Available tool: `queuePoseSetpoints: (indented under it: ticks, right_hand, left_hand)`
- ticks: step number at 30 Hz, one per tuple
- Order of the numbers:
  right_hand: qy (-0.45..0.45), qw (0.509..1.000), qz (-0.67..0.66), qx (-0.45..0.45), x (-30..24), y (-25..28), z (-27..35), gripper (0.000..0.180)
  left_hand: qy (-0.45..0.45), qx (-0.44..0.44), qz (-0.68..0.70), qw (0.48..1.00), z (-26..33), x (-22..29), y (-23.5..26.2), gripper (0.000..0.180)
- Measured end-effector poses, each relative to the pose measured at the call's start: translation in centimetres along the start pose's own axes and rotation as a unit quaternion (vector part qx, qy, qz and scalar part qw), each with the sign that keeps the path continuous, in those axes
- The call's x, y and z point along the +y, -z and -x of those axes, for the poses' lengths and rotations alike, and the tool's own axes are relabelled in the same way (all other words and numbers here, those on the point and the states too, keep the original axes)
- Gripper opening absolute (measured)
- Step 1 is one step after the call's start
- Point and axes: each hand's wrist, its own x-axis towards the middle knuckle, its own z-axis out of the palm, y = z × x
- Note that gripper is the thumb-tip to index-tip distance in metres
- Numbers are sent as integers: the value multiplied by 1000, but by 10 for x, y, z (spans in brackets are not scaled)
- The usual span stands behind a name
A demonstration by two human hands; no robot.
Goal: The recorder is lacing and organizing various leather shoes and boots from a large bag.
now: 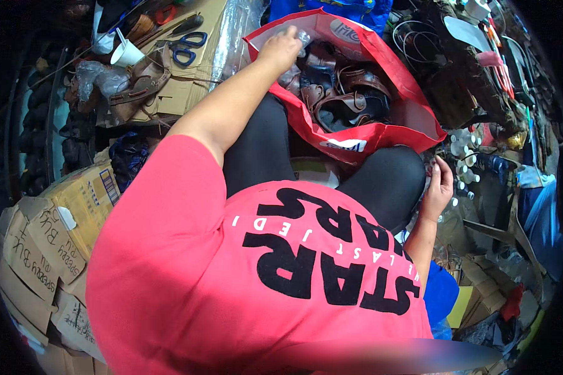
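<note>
A large red shopping bag [413, 69] stands wide open beyond my knees. Inside lie several brown and black leather shoe uppers [350, 103], some with loose laces. At the bag's far left rim, my left hand [283, 50] has its fingers bent around a bit of clear plastic [303, 37]; its fingertips are partly hidden. My right hand [440, 184] is beside my right knee, outside the bag, with fingers curled in and their tips close together. Whether something small is between them I cannot make out.
Scissors with blue handles [186, 49] and a white cup [126, 54] lie left on cardboard. Several small white bottles [466, 156] stand right of my knee. Cardboard boxes [84, 200] are stacked at the left. A cluttered dark bench [447, 81] borders the bag's right side.
</note>
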Motion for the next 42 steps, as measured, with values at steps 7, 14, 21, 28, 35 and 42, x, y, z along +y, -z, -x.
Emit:
queuePoseSetpoints:
  ticks: [7,14,21,28,35,42]
  right_hand:
    - [230,893,352,-163,-55,-53,26,14]
    - [201,875,411,-161,-52,-49,21,12]
    - [207,866,420,-173,-58,-65,15,12]
    - [195,872,425,-147,-51,-55,18,12]
    - [199,882,402,-144,-56,-53,21,14]
    - [-267,879,-234,-319,-80,-109,36,57]
  left_hand:
    - [-44,-273,-210,938,-31,19,-28,28]
    - [22,-355,-135,925,-52,67,-5,30]
    - [-69,-180,148,970,-51,154,-11,48]
    - [-79,-135,169,973,-51,143,-29,41]
    - [-143,246,307,908,-19,86,59,56]
    - [-155,304,343,875,34,119,88,41]
